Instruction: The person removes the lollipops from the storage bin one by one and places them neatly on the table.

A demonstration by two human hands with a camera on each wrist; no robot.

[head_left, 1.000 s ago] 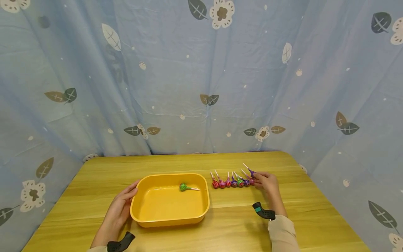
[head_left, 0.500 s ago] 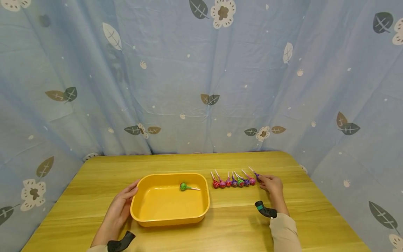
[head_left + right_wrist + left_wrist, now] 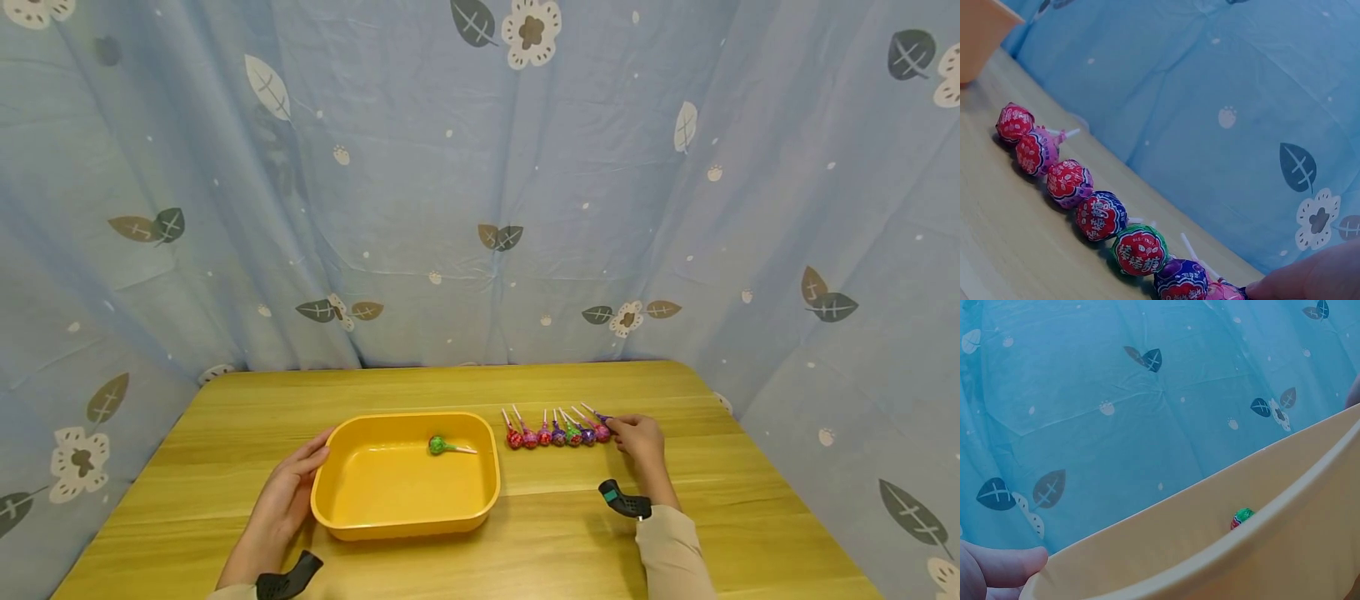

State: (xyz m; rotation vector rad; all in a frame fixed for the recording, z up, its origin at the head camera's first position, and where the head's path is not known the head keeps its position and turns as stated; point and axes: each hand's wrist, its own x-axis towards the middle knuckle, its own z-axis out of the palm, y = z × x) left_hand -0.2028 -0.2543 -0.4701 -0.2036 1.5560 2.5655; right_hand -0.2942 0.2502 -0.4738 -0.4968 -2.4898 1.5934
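My left hand [image 3: 283, 492] lies against the left side of a yellow plastic basin [image 3: 405, 530]. Its fingers touch the rim, and in the left wrist view the thumb [image 3: 1016, 565] lies at the edge. Inside the basin is one green-wrapped lollipop [image 3: 437, 445]. To the right of it, several lollipops [image 3: 558, 437] lie side by side in a row, sticks pointing away. At the row's right end my right hand [image 3: 639, 440] pinches a purple-wrapped lollipop [image 3: 603, 417]; its candy head is mostly hidden by the fingers.
The wooden table [image 3: 540, 533] ends at a blue patterned curtain [image 3: 420, 275] behind and at the sides. Black wrist cameras [image 3: 624, 502] sit on both wrists. In the right wrist view, a basin corner [image 3: 982, 37] stands beyond the row.
My right hand moved slightly right with the purple lollipop and then back left, bringing it against the row's right end. The left hand and basin have stayed put.
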